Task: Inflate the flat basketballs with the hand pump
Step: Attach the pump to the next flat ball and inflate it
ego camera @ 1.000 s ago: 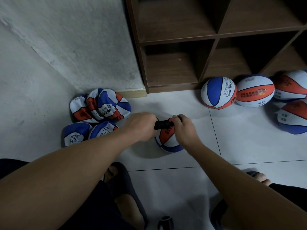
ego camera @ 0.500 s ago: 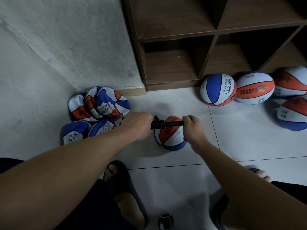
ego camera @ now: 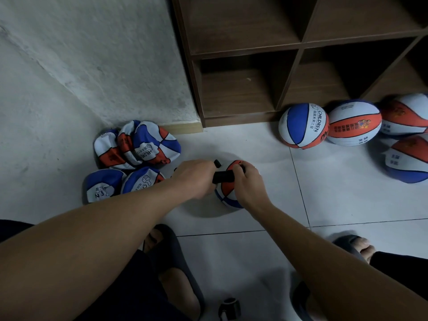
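A small red, white and blue basketball (ego camera: 228,192) lies on the tiled floor below my hands. Across its top lies the black hand pump (ego camera: 223,176). My left hand (ego camera: 196,178) grips the pump's left end, and my right hand (ego camera: 247,184) grips its right end. Only a short black stretch of the pump shows between the two hands. A pile of flat, crumpled basketballs (ego camera: 136,147) lies in the corner to the left. Several inflated basketballs (ego camera: 303,126) sit on the floor to the right, in front of the shelf.
A dark wooden cubby shelf (ego camera: 298,42) stands against the white wall (ego camera: 92,54) at the back. My feet in dark slippers (ego camera: 171,251) rest on the floor at the bottom. A small black object (ego camera: 229,309) lies near the bottom edge.
Half a second ago my hands were further apart with more of the pump showing. They have now come together, closing the pump over the ball.
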`<state>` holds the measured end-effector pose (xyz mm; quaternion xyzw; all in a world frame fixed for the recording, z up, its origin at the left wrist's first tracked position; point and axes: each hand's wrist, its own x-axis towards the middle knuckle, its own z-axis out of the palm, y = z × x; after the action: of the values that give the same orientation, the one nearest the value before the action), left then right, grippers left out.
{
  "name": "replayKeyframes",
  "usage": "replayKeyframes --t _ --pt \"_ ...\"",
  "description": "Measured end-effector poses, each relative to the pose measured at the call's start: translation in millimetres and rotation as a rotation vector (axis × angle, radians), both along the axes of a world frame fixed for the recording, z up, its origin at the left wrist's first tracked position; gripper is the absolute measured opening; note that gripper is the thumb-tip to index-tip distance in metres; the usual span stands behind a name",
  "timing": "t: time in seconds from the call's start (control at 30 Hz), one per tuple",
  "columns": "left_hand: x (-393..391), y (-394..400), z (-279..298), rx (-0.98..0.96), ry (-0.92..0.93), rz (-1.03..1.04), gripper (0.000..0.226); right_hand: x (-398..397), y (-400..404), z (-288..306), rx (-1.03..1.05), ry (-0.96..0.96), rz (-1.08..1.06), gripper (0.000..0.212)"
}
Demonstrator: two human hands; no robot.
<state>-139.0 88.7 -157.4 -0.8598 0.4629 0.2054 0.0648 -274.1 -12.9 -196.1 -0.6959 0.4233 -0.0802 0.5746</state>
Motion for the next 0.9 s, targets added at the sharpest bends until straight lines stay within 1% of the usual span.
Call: replayKeyframes --t 0.1,0.17,0.27,0.33,0.37,0.5,0.6,0.7,0.8,0.9 --pt "1.8 0.8 -2.8 -0.023 0.024 0.009 0.016 0.0 -7.9 5.8 -0.042 0.041 0.016 0.030" --pt "7.6 4.1 -5.0 -0.033 0.014 0.016 0.017 -5.2 -26.5 10.4 -0.011 0.074 -0.039 0.029" --pt "19.6 14.3 -9.7 -0.024 0.007 0.038 0.032 -23.3 -65.5 11.4 -0.004 0.104 -0.143 0.027" --pt "20.5 16.5 -12.1 -0.014 0.004 0.024 0.038 -32.9 -80.9 9.3 -0.009 0.120 -0.136 0.026" --pt "18.6 15.2 -12.3 -0.009 0.000 0.013 0.037 -35.3 -84.1 7.2 -0.010 0.133 -0.122 0.027" --pt "12.3 10.0 -11.3 -0.001 -0.014 -0.001 0.020 -33.8 -76.5 3.8 -0.008 0.119 -0.146 0.031" --pt "10.1 7.6 -11.7 -0.020 -0.030 -0.001 0.019 -25.2 -58.1 7.4 -0.026 0.096 -0.136 0.028" --pt "3.3 5.5 -14.5 -0.042 -0.049 -0.002 0.016 -12.8 -38.2 13.1 -0.022 0.071 -0.065 0.029" --pt "0.7 3.0 -16.4 -0.053 -0.026 0.031 0.013 -3.3 -21.7 13.5 -0.035 0.047 -0.033 0.027" --pt "-0.7 2.1 -19.6 -0.052 -0.009 0.005 0.012 -0.7 -7.1 9.1 -0.058 0.017 0.009 0.027"
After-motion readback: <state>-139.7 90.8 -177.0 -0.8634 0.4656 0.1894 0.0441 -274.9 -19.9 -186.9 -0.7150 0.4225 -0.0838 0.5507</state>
